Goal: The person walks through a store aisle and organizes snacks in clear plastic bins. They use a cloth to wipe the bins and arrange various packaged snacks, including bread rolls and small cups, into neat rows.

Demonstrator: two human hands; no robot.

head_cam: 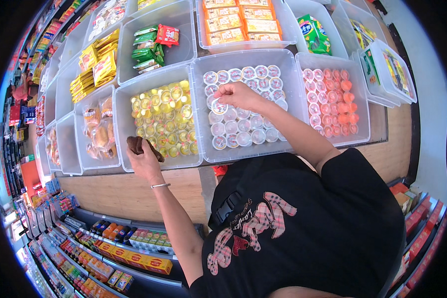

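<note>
My right hand (240, 97) pinches a small lidded jelly cup (219, 108) over the middle clear plastic bin (290, 82). Rows of similar pale cups (244, 138) fill much of that bin, some with printed lids facing up. A folded brown cloth (135, 144) is gripped in my left hand (144, 160), at the near left corner of the neighbouring bin (120, 123). Yellow jelly cups (165, 111) lie in this bin, neatly rowed near me and more jumbled at the far side. My right forearm hides part of the middle rows.
Orange and pink cups (333, 97) sit in a bin on the right. Bagged buns (97, 126), yellow packets (104, 67), green packs (148, 48) and orange-wrapped packs (242, 22) occupy bins around. Stacked bins (389, 70) stand far right. Drink shelves (134, 257) are behind at lower left.
</note>
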